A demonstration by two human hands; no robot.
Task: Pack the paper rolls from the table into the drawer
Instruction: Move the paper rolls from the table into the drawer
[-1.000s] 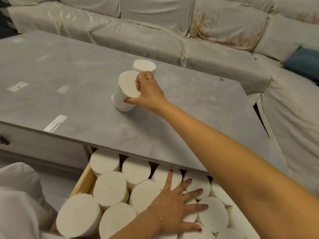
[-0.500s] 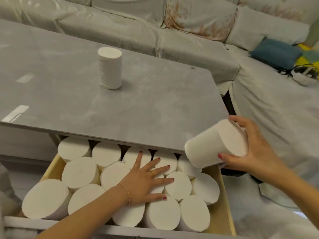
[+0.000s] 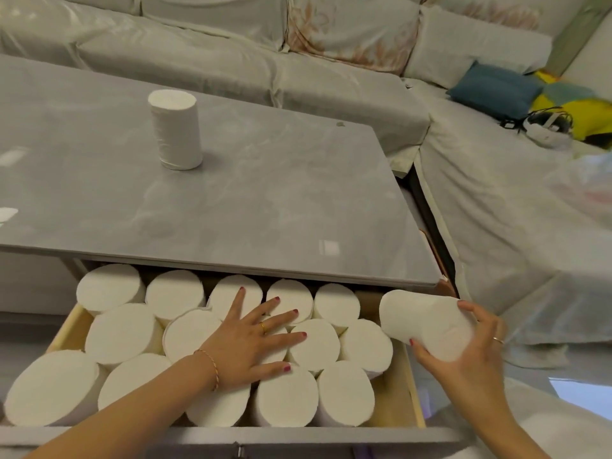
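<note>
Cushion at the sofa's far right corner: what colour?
Dark teal-blue cushion, plain with no pattern; the head view shows it.

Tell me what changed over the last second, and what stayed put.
The right hand lifted one paper roll off the table and carried it down to the right edge of the drawer, where it now holds it on its side. Unchanged: the left hand stays flat on the packed rolls, and one upright roll stays on the table.

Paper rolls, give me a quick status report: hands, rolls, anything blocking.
Left hand flat on packed rolls in the drawer. Right hand holds one paper roll over drawer's right edge. One roll upright on table. Nothing blocking.
</note>
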